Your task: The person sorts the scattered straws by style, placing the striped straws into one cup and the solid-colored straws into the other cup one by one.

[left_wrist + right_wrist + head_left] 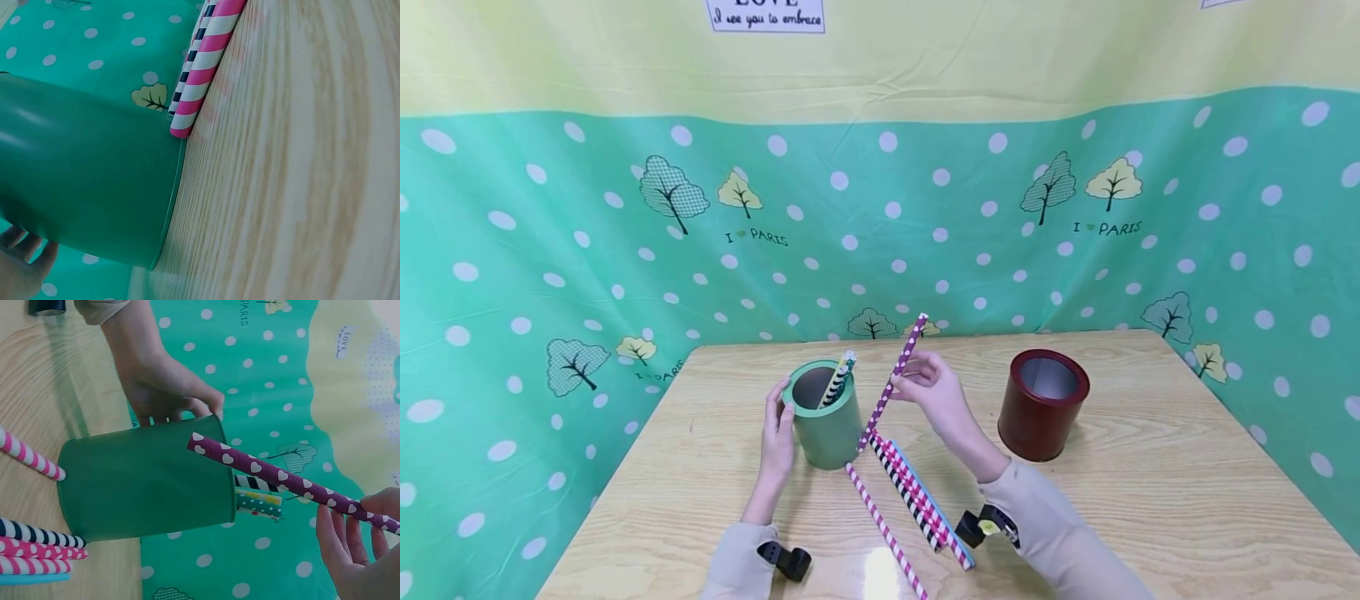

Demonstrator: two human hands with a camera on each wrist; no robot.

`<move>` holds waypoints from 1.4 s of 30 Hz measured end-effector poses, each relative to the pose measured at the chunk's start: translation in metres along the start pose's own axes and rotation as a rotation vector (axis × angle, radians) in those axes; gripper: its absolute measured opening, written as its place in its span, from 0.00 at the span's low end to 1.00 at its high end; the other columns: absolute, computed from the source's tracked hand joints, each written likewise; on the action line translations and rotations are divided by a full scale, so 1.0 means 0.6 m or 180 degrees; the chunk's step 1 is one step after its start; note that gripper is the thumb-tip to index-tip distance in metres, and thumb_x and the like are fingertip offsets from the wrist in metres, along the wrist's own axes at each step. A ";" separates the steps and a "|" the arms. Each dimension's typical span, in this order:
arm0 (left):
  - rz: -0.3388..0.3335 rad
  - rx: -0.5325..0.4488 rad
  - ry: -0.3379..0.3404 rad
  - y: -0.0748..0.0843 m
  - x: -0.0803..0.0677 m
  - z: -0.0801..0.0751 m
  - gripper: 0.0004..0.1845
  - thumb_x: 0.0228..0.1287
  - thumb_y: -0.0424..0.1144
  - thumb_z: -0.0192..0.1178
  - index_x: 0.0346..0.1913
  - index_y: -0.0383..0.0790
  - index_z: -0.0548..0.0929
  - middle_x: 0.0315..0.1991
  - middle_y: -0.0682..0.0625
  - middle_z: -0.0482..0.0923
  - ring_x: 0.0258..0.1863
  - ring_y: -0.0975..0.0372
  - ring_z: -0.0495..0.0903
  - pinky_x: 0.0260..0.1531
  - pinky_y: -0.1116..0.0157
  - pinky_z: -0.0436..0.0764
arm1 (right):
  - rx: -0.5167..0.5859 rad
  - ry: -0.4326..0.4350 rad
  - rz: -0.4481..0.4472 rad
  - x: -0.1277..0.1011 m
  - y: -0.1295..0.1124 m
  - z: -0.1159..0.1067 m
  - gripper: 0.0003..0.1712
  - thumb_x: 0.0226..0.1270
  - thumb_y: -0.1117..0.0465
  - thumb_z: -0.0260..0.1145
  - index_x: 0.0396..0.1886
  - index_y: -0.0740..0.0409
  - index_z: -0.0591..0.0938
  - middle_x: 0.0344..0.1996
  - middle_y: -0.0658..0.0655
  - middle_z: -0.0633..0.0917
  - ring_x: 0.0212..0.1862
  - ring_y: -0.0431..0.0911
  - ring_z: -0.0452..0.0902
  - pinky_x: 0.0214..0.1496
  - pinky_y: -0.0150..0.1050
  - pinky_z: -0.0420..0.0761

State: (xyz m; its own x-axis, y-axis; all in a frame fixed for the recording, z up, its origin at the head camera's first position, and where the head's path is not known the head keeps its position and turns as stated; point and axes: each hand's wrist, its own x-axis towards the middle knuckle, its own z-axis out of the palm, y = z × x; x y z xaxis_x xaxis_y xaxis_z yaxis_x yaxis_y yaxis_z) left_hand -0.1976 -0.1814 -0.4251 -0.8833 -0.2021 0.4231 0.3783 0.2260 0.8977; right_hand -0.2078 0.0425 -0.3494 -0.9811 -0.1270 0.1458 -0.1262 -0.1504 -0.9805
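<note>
Loose straws (917, 496) nearest, lying on counter (1150, 500) between forearms: pink-striped, black-striped, blue, one pink-striped apart to left. Judged still to be loaded. Green cup (824, 412) left of centre, upright, already holds a few striped straws (837, 379). Red cup (1042, 404) far right, interior appears empty. Left hand (777, 437) fingers wrapped on green cup's left side, steadying it. Right hand (934, 392) pinches purple heart straw (892, 381), tilted, lower end near counter just right of green cup, not yet inside. Work judged early: most straws left.
</note>
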 end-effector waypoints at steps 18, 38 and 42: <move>0.0010 -0.0005 0.0006 0.001 -0.001 0.001 0.21 0.66 0.30 0.38 0.61 0.31 0.59 0.61 0.37 0.60 0.61 0.50 0.58 0.57 0.72 0.57 | 0.0322 0.0069 -0.0320 0.013 -0.029 0.032 0.19 0.52 0.75 0.60 0.45 0.67 0.69 0.36 0.60 0.77 0.36 0.43 0.76 0.43 0.40 0.78; 0.0036 -0.0029 -0.0024 -0.005 -0.001 0.000 0.21 0.66 0.29 0.38 0.62 0.29 0.58 0.61 0.35 0.59 0.61 0.48 0.58 0.60 0.52 0.55 | 0.0327 -0.0088 -0.0676 0.023 -0.011 0.062 0.15 0.53 0.74 0.61 0.41 0.69 0.69 0.36 0.62 0.77 0.40 0.45 0.75 0.45 0.38 0.77; 0.0048 -0.0043 -0.0029 -0.006 0.000 0.000 0.21 0.65 0.29 0.38 0.61 0.29 0.58 0.61 0.35 0.59 0.61 0.48 0.58 0.60 0.51 0.54 | 0.0115 -0.0044 -0.0688 0.026 -0.007 0.066 0.15 0.52 0.73 0.62 0.41 0.69 0.71 0.38 0.64 0.78 0.41 0.47 0.75 0.46 0.36 0.76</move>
State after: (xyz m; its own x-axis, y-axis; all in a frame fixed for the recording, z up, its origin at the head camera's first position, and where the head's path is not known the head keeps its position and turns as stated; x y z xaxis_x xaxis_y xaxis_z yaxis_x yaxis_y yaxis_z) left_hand -0.1988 -0.1819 -0.4282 -0.8799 -0.1901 0.4355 0.3952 0.2161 0.8928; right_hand -0.2166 0.0021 -0.3380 -0.9297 -0.1013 0.3542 -0.3279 -0.2108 -0.9209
